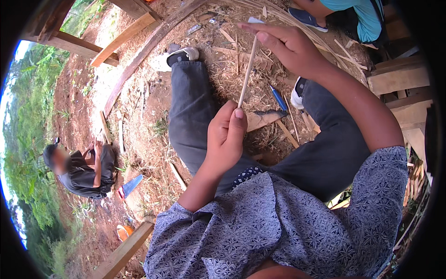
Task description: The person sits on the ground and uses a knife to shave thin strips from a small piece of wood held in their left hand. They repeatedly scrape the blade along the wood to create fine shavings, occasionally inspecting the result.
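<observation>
My left hand [227, 137] is closed round the lower end of a thin, pale wooden stick [249, 69], its thumb lying along the top of the grip. The stick slants upward to my right hand [293, 50], whose long fingers point left with the thumb pressed near the stick's upper end. A small pale grey-white flat piece [254, 20] shows just beyond those fingers; its kind is unclear. On the ground below, a blue pen-shaped tool [278, 97] lies beside a scrap of wood [260, 121], between my outstretched legs.
Shavings and split strips [237, 53] litter the ground. At left a person [83, 169] in dark clothes sits near a handsaw [131, 186]. Another person in a teal shirt [367, 21] is at upper right. Timber beams [123, 39] stand upper left, stacked boards [399, 79] at right.
</observation>
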A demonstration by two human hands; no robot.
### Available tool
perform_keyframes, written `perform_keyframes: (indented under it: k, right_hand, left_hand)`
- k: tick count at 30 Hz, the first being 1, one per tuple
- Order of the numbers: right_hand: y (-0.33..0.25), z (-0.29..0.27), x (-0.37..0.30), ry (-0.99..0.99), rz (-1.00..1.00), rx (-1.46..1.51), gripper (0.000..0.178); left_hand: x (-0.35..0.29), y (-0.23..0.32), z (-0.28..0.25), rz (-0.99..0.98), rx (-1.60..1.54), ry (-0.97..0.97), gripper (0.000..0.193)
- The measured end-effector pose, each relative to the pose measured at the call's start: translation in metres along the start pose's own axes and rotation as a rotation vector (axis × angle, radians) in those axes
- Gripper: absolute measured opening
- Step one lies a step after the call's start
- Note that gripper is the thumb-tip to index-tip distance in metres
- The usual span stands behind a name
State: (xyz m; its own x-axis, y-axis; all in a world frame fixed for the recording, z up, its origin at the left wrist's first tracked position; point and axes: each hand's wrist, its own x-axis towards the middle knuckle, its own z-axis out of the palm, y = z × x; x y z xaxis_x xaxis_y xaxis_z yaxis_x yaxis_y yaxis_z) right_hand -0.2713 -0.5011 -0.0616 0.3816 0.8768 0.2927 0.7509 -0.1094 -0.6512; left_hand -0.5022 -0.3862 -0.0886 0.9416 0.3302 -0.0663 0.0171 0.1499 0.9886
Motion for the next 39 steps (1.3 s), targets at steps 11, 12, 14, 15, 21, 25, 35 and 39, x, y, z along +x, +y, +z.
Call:
perform_keyframes:
  k: [11, 12, 14, 15, 21, 25, 35, 39]
  right_hand:
    - [-0.038, 0.005, -0.006, -0.121, 0.077, 0.060, 0.037]
    - [-0.048, 0.009, -0.008, -0.174, 0.076, 0.111, 0.038]
    - [-0.042, 0.025, -0.016, -0.106, -0.149, 0.181, 0.038]
    - [-0.039, 0.018, -0.007, -0.103, -0.120, 0.138, 0.038]
    - [-0.049, 0.019, -0.014, -0.112, -0.042, 0.100, 0.036]
    - [-0.036, 0.011, -0.001, -0.090, -0.011, 0.042, 0.036]
    - [-0.054, 0.020, -0.014, -0.222, -0.070, 0.099, 0.036]
    - [-0.047, 0.017, -0.002, -0.186, 0.054, 0.115, 0.036]
  left_hand:
    - [0.001, 0.005, 0.018, 0.034, -0.068, -0.019, 0.036]
    - [0.001, 0.008, 0.016, 0.024, -0.076, 0.011, 0.036]
    - [0.003, 0.013, 0.013, 0.017, -0.114, 0.031, 0.037]
    - [0.000, 0.013, 0.009, 0.005, -0.092, 0.044, 0.038]
    - [0.001, 0.011, 0.011, -0.009, -0.191, -0.030, 0.039]
    - [-0.005, 0.006, 0.001, -0.036, -0.284, -0.092, 0.036]
    - [-0.004, -0.001, 0.008, -0.034, -0.409, -0.133, 0.037]
    - [0.000, -0.001, 0.002, -0.004, -0.360, -0.049, 0.038]
